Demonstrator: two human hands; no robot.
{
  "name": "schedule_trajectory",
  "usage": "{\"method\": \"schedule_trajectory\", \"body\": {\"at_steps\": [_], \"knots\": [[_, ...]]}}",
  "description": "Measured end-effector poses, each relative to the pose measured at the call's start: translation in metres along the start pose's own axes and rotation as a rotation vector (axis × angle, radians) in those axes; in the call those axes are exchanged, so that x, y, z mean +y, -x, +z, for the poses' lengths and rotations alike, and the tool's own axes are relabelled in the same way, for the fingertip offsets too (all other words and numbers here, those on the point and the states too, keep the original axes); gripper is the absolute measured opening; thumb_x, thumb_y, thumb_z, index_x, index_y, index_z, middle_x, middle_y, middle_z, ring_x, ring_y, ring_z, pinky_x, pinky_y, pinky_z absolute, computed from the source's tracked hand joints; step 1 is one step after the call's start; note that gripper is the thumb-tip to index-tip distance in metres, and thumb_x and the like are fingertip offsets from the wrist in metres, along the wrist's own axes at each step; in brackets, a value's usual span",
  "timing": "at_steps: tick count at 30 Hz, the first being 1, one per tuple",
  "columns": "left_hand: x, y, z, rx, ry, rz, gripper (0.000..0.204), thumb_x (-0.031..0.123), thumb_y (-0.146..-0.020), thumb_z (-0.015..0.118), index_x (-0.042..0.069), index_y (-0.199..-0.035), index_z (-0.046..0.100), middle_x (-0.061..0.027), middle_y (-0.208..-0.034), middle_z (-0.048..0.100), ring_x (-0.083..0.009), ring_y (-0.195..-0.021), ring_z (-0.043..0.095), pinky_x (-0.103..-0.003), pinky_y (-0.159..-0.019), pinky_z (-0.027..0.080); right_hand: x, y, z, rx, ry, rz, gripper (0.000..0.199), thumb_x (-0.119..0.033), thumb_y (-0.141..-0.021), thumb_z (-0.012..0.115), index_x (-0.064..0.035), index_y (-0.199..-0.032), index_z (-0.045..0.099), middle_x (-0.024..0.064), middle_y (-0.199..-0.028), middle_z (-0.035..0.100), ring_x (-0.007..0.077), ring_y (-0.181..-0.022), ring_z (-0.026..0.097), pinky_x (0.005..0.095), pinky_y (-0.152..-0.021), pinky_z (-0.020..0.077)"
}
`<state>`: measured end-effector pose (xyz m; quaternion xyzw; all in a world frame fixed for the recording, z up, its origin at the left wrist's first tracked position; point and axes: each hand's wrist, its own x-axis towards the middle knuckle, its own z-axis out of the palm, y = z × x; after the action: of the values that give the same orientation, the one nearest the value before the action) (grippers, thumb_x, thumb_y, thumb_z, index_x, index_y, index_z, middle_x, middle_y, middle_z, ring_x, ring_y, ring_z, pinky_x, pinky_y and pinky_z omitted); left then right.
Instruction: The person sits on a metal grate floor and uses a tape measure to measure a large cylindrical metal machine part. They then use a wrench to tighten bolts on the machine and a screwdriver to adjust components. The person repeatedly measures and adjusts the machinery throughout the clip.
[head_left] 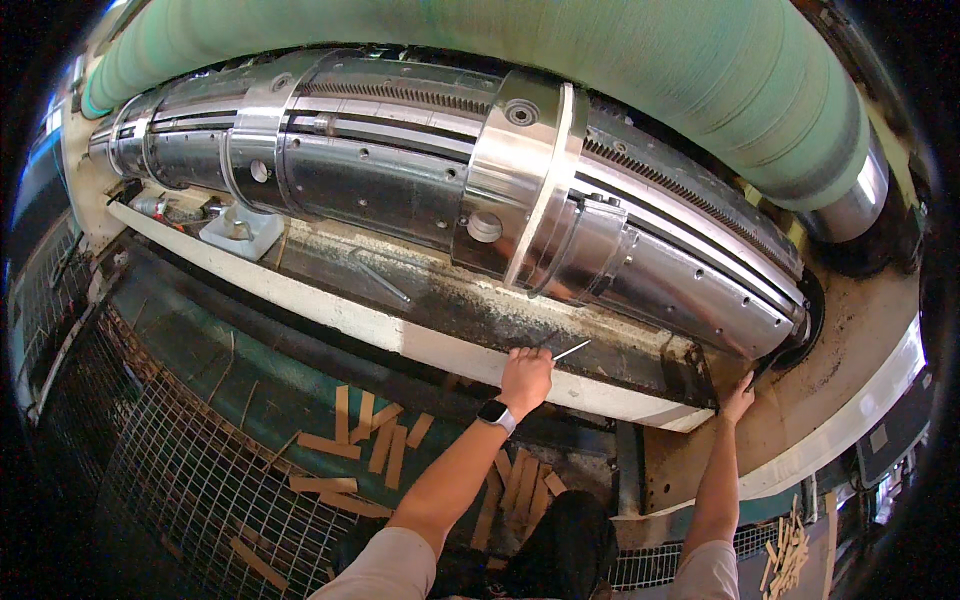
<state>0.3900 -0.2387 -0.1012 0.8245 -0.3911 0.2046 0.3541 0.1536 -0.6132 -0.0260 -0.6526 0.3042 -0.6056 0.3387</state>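
Note:
My left hand (527,380) is closed round a thin silver metal rod (572,350), whose free end points right over the trough. The hand rests at the front edge of a long cream beam (455,358); a watch sits on that wrist. My right hand (737,398) is at the beam's right end, against the cream side frame (800,400), with a finger stretched up. Its other fingers are partly hidden. Beyond both hands lies a large steel cylinder (375,185) with shiny collars (515,170), slots, bolt holes and toothed racks. My right hand is just below its right end.
A green wrapped roller (600,45) spans the top. An L-shaped hex key (382,277) lies in the trough, with a white plastic tub (242,232) farther left. Cardboard strips (395,455) lie below, beside wire mesh (220,480); another pile of strips (787,555) is at lower right.

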Motion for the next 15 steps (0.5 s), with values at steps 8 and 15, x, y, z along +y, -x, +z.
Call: {"method": "schedule_trajectory", "body": {"at_steps": [8, 15], "knots": [[0.001, 0.000, 0.005, 0.058, 0.022, 0.017, 0.013, 0.017, -0.083, 0.055, 0.005, -0.079, 0.055, -0.0125, -0.076, 0.061, -0.0297, -0.079, 0.057, -0.041, -0.076, 0.039, 0.024, -0.017, -0.009, -0.001, 0.176, -0.027, 0.056, -0.043, -0.093, 0.043, 0.0115, -0.091, 0.055, 0.0152, -0.079, 0.057, 0.0256, -0.069, 0.049, 0.0387, -0.069, 0.0420], [-0.001, 0.001, 0.001, 0.020, 0.039, 0.017, 0.015, 0.018, -0.084, 0.054, 0.004, -0.080, 0.054, -0.0128, -0.077, 0.061, -0.0314, -0.078, 0.057, -0.042, -0.075, 0.039, 0.012, -0.010, -0.005, 0.005, 0.143, -0.070, 0.055, -0.042, -0.094, 0.042, 0.0115, -0.090, 0.056, 0.0162, -0.082, 0.060, 0.0249, -0.071, 0.051, 0.0387, -0.069, 0.0427]]}}
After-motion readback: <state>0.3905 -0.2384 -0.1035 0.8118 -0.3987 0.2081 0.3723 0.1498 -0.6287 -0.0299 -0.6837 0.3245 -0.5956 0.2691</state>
